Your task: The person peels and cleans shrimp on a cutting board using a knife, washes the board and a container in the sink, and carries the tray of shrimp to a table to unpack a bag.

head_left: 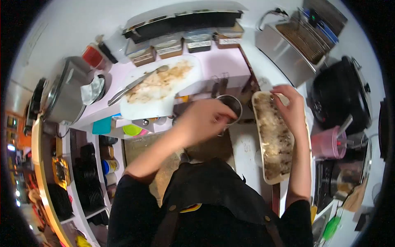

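Note:
My left hand [207, 119], slightly blurred, is closed around a round-rimmed cup [236, 101] with a dark inside. It hangs over the gap between the two counters, left of a long cream tray [279, 180]. Brown and whitish food [273, 142] fills the tray, dusted pale in places. Over the tray's far end is my right hand [291, 109], thumb and fingertips curled toward each other. Whatever lies between those fingertips is too small to make out. The right forearm covers part of the tray's right side.
A white cutting board [144, 110] with brown residue and a knife [133, 85] lies on the left counter. Lidded containers [170, 47] line the back. A fryer [288, 51], a black cooker [339, 96] and a pink jug [327, 145] stand at right. Shelves [96, 212] are at lower left.

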The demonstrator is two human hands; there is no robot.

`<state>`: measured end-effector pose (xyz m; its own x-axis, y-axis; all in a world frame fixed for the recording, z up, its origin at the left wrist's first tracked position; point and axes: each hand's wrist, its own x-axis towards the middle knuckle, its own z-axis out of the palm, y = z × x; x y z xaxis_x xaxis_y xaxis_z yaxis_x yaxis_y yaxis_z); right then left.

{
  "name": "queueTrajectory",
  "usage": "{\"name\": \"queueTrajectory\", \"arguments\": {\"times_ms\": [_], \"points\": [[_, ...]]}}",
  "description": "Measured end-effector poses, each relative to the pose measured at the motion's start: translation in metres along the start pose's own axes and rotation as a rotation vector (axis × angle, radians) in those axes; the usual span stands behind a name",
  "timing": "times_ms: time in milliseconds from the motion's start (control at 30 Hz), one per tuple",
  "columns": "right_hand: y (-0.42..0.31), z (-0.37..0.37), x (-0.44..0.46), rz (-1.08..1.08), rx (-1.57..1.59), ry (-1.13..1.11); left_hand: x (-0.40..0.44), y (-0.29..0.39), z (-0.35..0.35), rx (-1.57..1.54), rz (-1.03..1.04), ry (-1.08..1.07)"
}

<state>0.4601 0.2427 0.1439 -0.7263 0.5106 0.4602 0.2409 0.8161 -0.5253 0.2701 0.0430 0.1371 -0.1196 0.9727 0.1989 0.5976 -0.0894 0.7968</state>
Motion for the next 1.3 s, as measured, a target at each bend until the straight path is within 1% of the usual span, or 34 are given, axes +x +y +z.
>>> {"name": "queueTrajectory", "arguments": {"times_ms": [33, 67, 100, 133, 167, 200, 233, 267, 300, 367, 433, 467, 533, 567, 633, 667, 700, 800, 900, 967, 1000, 1067, 1167, 1200, 1233, 1300], "points": [[-0.014, 0.017, 0.024, -0.035, 0.081, -0.03, -0.011, -0.007, -0.03, 0.006, -0.178, 0.066], [-0.026, 0.035, 0.048, -0.122, 0.091, -0.09, -0.024, -0.031, -0.052, 0.087, -0.22, 0.176], [-0.038, 0.054, 0.071, -0.122, 0.114, -0.188, -0.039, -0.066, -0.071, 0.112, -0.268, 0.274], [-0.049, 0.079, 0.091, -0.175, 0.135, -0.227, -0.057, -0.091, -0.09, 0.264, -0.212, 0.4], [-0.056, 0.107, 0.11, -0.226, 0.153, -0.264, -0.073, -0.111, -0.112, 0.408, -0.374, 0.403], [-0.058, 0.137, 0.13, -0.308, 0.149, -0.32, -0.092, -0.139, -0.125, 0.383, -0.395, 0.537], [-0.06, 0.169, 0.145, -0.333, 0.143, -0.348, -0.109, -0.169, -0.137, 0.459, -0.414, 0.576], [-0.074, 0.196, 0.161, -0.295, 0.148, -0.423, -0.122, -0.19, -0.15, 0.534, -0.434, 0.61], [-0.081, 0.226, 0.175, -0.316, 0.127, -0.391, -0.13, -0.2, -0.162, 0.573, -0.426, 0.615], [-0.08, 0.288, 0.202, -0.195, 0.023, -0.475, -0.14, -0.22, -0.181, 0.646, -0.414, 0.627], [-0.07, 0.347, 0.221, -0.091, -0.061, -0.519, -0.141, -0.243, -0.197, 0.636, -0.393, 0.574], [-0.069, 0.366, 0.228, -0.039, -0.1, -0.541, -0.14, -0.252, -0.204, 0.632, -0.384, 0.546], [-0.074, 0.386, 0.231, 0.08, -0.194, -0.51, -0.134, -0.26, -0.216, 0.646, -0.411, 0.426], [-0.076, 0.395, 0.228, 0.146, -0.236, -0.497, -0.131, -0.265, -0.22, 0.623, -0.434, 0.373], [-0.086, 0.393, 0.232, 0.192, -0.256, -0.579, -0.129, -0.277, -0.228, 0.516, -0.476, 0.233], [-0.088, 0.389, 0.234, 0.217, -0.269, -0.618, -0.128, -0.28, -0.228, 0.528, -0.497, 0.207], [-0.085, 0.393, 0.237, 0.293, -0.262, -0.677, -0.125, -0.277, -0.229, 0.541, -0.515, 0.181], [-0.076, 0.386, 0.224, 0.203, -0.167, -0.617, -0.123, -0.275, -0.234, 0.552, -0.536, 0.168], [-0.071, 0.384, 0.209, 0.236, -0.139, -0.505, -0.125, -0.27, -0.238, 0.452, -0.495, 0.208], [-0.069, 0.382, 0.197, 0.269, 0.051, -0.339, -0.127, -0.268, -0.238, 0.311, -0.426, 0.28], [-0.071, 0.38, 0.192, 0.281, 0.147, -0.254, -0.127, -0.263, -0.237, 0.232, -0.446, 0.276], [-0.077, 0.372, 0.18, 0.335, 0.323, -0.279, -0.125, -0.249, -0.236, 0.077, -0.489, 0.27], [-0.087, 0.37, 0.154, 0.417, 0.534, -0.27, -0.128, -0.247, -0.218, 0.033, -0.368, 0.264], [-0.089, 0.372, 0.145, 0.447, 0.592, -0.258, -0.126, -0.237, -0.213, 0.009, -0.434, 0.221], [-0.091, 0.374, 0.138, 0.452, 0.579, -0.25, -0.123, -0.224, -0.208, -0.017, -0.5, 0.177], [-0.099, 0.371, 0.128, 0.513, 0.562, -0.292, -0.126, -0.221, -0.192, -0.002, -0.512, 0.125]]}}
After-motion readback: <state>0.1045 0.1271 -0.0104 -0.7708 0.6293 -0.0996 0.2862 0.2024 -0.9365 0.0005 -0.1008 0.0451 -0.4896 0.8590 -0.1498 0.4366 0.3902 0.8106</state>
